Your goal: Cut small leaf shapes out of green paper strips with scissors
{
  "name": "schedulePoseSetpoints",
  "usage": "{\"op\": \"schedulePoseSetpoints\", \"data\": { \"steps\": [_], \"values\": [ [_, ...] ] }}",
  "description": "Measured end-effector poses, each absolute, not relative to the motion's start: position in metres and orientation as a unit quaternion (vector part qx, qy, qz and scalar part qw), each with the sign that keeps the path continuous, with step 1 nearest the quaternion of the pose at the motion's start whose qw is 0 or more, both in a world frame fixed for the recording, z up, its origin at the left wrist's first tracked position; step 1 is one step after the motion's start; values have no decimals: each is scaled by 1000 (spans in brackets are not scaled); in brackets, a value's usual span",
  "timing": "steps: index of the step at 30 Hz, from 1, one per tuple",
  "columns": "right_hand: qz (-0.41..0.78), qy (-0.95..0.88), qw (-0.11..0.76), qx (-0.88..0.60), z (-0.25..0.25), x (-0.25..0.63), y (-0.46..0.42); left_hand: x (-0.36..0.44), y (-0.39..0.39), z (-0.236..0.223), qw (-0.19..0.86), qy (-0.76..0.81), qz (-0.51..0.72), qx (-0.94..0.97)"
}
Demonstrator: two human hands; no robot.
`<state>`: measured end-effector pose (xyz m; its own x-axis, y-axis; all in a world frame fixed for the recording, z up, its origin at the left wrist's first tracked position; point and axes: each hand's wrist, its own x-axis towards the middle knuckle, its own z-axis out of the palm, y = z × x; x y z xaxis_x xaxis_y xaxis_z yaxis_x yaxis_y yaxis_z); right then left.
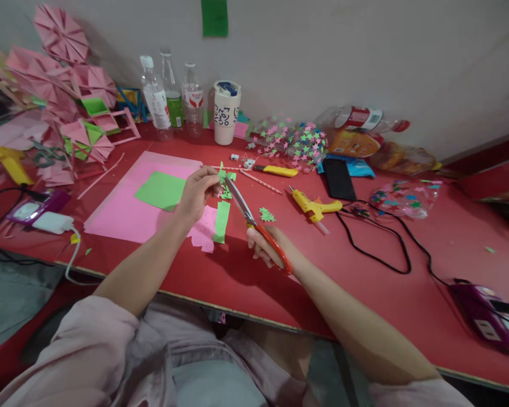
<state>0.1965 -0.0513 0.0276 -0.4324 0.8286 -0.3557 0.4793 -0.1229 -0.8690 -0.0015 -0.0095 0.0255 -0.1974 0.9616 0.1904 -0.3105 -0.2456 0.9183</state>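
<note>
My left hand (pixel 201 192) pinches a small piece of green paper (pixel 222 170) above the red table. In my right hand (pixel 265 247) is a pair of scissors (pixel 254 221) with red-orange handles, its blades pointing up-left towards that paper. The blade tips are close to the green piece; I cannot tell whether they touch it. Below my hands lie a green paper strip (pixel 221 222) and pink paper scraps (pixel 204 229). Small green cut-outs (pixel 267 215) rest to the right of the blades. A green sheet (pixel 161 190) lies on larger pink sheets (pixel 119 220) at the left.
A yellow glue gun (pixel 314 206), a yellow utility knife (pixel 281 170) and a black phone (pixel 338 178) lie to the right. Bottles (pixel 156 102) and a white cup (pixel 226 116) stand along the wall. Pink paper crafts (pixel 59 85) pile up at left; a black cord (pixel 377 269) loops at right.
</note>
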Motion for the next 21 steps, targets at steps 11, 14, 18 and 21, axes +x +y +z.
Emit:
{"op": "schedulePoseSetpoints", "data": {
  "steps": [11, 14, 18, 21],
  "values": [
    [553, -638, 159, -512, 34, 195, -54, -7, -8, 25, 491, 380, 648, 440],
    [549, -634, 160, -520, 34, 194, -55, -7, -8, 25, 494, 381, 647, 438],
    [553, -621, 172, -527, 34, 192, -56, -5, -10, 24, 507, 363, 641, 449],
    [553, -614, 194, -529, 34, 190, -58, -2, -11, 23, 523, 356, 612, 475]
  ]
}}
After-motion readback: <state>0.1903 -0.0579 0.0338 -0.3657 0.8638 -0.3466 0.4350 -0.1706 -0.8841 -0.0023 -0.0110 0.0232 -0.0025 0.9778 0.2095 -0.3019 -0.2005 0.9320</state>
